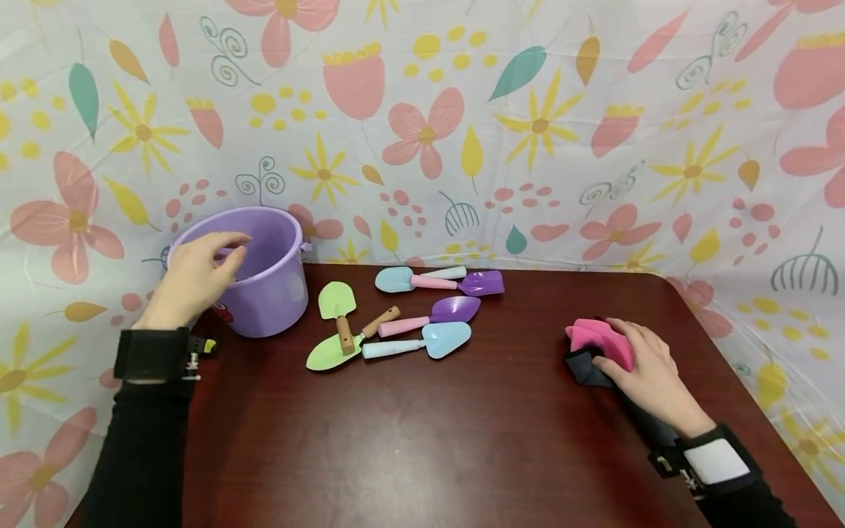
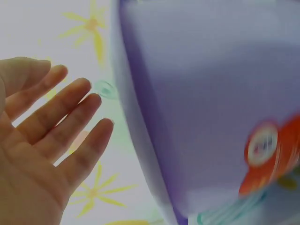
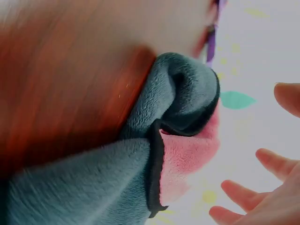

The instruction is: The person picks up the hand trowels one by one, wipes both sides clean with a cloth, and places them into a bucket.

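A purple bucket (image 1: 267,304) stands at the back left of the table, with an orange-red print on its side. My left hand (image 1: 194,279) hovers over its near-left rim, holding nothing; in the left wrist view the fingers extend loosely, apart from the bucket wall (image 2: 197,89). Toward the right side of the table lies a crumpled cloth (image 1: 601,343), pink on one face and dark grey on the other. Over it is my right hand (image 1: 650,374). The right wrist view has its fingers spread, with a gap between them and the cloth (image 3: 185,154).
Right of the bucket lie several toy garden trowels: a green one (image 1: 337,301) across another green one (image 1: 332,354), a light blue one (image 1: 447,340) and a purple one (image 1: 455,309). Behind these, a purple shovel (image 1: 485,283) crosses a blue trowel (image 1: 394,279). A flowered curtain (image 1: 422,205) backs the table.
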`<move>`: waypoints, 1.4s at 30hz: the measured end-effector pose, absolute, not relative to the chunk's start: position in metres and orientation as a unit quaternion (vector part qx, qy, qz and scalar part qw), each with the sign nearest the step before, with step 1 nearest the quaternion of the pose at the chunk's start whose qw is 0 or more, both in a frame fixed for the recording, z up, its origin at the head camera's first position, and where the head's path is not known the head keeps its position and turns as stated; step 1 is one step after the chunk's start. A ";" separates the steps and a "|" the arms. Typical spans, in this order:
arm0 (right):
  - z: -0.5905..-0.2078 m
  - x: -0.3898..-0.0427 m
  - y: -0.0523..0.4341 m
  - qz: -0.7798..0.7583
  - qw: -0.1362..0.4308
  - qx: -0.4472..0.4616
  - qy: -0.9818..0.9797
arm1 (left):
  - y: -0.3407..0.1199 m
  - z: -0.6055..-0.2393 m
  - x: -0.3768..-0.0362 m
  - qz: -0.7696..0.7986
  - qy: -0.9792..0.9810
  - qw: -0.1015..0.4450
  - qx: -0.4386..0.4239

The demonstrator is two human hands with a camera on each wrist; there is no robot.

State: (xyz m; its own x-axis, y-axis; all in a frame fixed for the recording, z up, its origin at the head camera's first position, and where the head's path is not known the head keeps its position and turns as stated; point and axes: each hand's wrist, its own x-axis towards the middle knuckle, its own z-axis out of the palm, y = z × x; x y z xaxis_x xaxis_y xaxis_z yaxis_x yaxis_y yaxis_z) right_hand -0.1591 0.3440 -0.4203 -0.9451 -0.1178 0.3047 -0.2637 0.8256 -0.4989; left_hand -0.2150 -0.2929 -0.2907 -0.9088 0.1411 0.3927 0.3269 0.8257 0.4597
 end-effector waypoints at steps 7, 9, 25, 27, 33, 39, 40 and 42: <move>-0.432 -0.137 0.344 0.313 0.173 0.095 -0.929 | -0.264 -0.312 -0.191 -0.302 -0.908 0.253 -0.142; -0.434 -0.132 0.343 0.321 0.178 0.088 -0.926 | -0.257 -0.319 -0.187 -0.317 -0.902 0.262 -0.133; -0.441 -0.144 0.339 0.280 0.129 0.034 -0.951 | -0.203 -0.374 -0.203 -0.338 -0.931 0.125 -0.060; -0.442 -0.147 0.338 0.271 0.120 0.034 -0.954 | -0.200 -0.378 -0.208 -0.321 -0.941 0.088 -0.060; -0.439 -0.159 0.339 0.246 0.099 0.040 -0.963 | -0.189 -0.384 -0.226 -0.258 -0.966 -0.008 -0.026; -0.436 -0.170 0.340 0.212 0.066 0.045 -0.974 | -0.182 -0.393 -0.246 -0.208 -0.976 -0.063 0.021; -0.436 -0.172 0.341 0.206 0.061 0.048 -0.976 | -0.181 -0.395 -0.249 -0.203 -0.976 -0.070 0.027; -0.437 -0.177 0.342 0.193 0.054 0.062 -0.978 | -0.179 -0.399 -0.256 -0.195 -0.977 -0.077 0.035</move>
State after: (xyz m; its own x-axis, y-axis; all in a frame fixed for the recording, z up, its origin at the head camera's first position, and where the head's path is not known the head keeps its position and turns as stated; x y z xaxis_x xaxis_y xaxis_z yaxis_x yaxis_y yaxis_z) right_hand -0.1770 0.3418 -0.4369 -0.9866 -0.0995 0.1292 -0.1411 0.9180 -0.3706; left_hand -0.2560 -0.1791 -0.3993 -0.9856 -0.0376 -0.1650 -0.0981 0.9215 0.3758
